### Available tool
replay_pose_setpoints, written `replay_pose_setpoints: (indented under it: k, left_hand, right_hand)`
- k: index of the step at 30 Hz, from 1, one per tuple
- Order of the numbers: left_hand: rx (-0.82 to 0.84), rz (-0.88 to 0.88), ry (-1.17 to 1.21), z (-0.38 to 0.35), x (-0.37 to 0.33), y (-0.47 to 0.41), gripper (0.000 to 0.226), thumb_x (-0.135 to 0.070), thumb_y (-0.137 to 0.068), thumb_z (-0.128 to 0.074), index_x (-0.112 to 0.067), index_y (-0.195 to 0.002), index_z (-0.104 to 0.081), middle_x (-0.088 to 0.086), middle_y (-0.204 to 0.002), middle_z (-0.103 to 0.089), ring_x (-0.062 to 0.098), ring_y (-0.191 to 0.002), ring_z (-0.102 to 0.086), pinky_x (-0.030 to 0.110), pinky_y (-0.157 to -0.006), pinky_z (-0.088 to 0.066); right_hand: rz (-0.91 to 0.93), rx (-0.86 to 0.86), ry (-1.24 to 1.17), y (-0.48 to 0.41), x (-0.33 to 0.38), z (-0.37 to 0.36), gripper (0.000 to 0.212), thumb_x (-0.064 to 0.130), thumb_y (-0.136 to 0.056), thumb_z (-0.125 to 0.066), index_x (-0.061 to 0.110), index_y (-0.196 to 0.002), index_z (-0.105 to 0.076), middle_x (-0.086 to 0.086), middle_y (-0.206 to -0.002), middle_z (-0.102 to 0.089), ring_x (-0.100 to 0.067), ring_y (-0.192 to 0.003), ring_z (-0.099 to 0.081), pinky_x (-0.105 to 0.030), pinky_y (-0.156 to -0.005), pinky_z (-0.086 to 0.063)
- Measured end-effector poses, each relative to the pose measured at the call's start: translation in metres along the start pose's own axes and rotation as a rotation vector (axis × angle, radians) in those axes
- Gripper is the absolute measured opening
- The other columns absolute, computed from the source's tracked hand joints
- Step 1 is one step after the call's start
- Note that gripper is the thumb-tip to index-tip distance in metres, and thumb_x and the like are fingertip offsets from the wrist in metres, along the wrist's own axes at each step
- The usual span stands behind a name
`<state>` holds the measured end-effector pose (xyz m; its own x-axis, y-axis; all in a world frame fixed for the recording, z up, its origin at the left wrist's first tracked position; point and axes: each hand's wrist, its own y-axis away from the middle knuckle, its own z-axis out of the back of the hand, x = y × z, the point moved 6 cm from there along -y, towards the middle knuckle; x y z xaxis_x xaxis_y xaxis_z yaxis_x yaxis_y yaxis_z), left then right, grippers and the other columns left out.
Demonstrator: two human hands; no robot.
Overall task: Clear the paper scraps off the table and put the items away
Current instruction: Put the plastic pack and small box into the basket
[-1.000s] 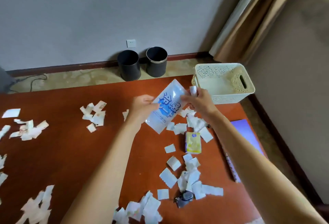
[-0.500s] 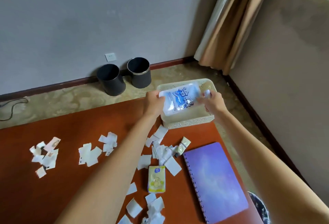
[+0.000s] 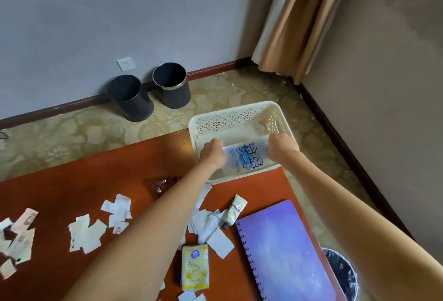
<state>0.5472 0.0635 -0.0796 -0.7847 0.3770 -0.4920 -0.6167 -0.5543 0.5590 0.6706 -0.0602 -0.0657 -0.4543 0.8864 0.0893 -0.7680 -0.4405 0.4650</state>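
Blue-white pouch (image 3: 247,159) is held low inside basket (image 3: 230,118) | gripped at each end by left hand (image 3: 212,151) and right hand (image 3: 282,146), fingers apparently curled round it, presumably to be laid flat | scraps (image 3: 87,232) lie uncleared on worktop (image 3: 72,181)

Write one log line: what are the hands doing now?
left hand, right hand: hold blue pouch | where: in white basket | todo: paper scraps on table
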Motion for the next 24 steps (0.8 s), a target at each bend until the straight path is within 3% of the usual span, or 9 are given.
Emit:
replay_pose_setpoints:
  k: [6,9,13,17,24]
  left_hand:
    - [0.003,0.04,-0.035,-0.019,0.007,0.001,0.031,-0.003,-0.092,-0.048,-0.003,-0.123,-0.053,0.017,-0.12,-0.059,0.032,-0.108,-0.059,0.036,-0.084,-0.051]
    - [-0.01,0.044,-0.017,-0.02,0.008,-0.001,0.034,-0.001,-0.093,-0.046,-0.002,-0.126,-0.051,0.017,-0.124,-0.057,0.033,-0.111,-0.058,0.037,-0.089,-0.052]
    - [0.006,0.026,0.015,-0.023,0.005,-0.003,0.035,0.003,-0.092,-0.042,-0.002,-0.126,-0.051,0.016,-0.127,-0.055,0.031,-0.115,-0.055,0.033,-0.091,-0.049]
    - [0.017,0.037,0.033,-0.025,0.002,0.001,0.037,0.005,-0.091,-0.045,-0.002,-0.127,-0.046,0.016,-0.129,-0.051,0.03,-0.115,-0.054,0.031,-0.088,-0.049]
    - [0.033,0.038,-0.035,-0.017,-0.005,0.007,0.025,0.003,-0.093,-0.043,0.004,-0.117,-0.051,0.02,-0.119,-0.058,0.031,-0.108,-0.059,0.027,-0.077,-0.046]
  right_hand:
    - [0.034,0.036,0.107,-0.003,0.005,-0.009,0.03,-0.003,-0.091,-0.04,0.001,-0.117,-0.054,-0.012,-0.114,-0.061,-0.027,-0.103,-0.061,-0.029,-0.075,-0.047]
    - [0.048,0.045,0.117,-0.004,0.007,-0.01,0.027,-0.005,-0.09,-0.04,-0.001,-0.112,-0.056,-0.013,-0.11,-0.061,-0.027,-0.099,-0.061,-0.031,-0.08,-0.05]
    - [0.065,0.05,0.127,-0.006,0.005,-0.014,0.027,-0.007,-0.089,-0.041,-0.002,-0.108,-0.059,-0.009,-0.086,-0.054,-0.022,-0.082,-0.051,-0.028,-0.081,-0.05]
    - [0.075,0.073,0.156,-0.005,0.006,-0.018,0.028,-0.006,-0.09,-0.042,-0.001,-0.113,-0.058,-0.014,-0.111,-0.06,-0.025,-0.094,-0.058,-0.028,-0.083,-0.05]
    - [0.08,0.033,0.116,-0.005,0.01,-0.011,0.024,0.001,-0.093,-0.043,-0.002,-0.113,-0.056,-0.013,-0.103,-0.057,-0.024,-0.094,-0.058,-0.029,-0.085,-0.051]
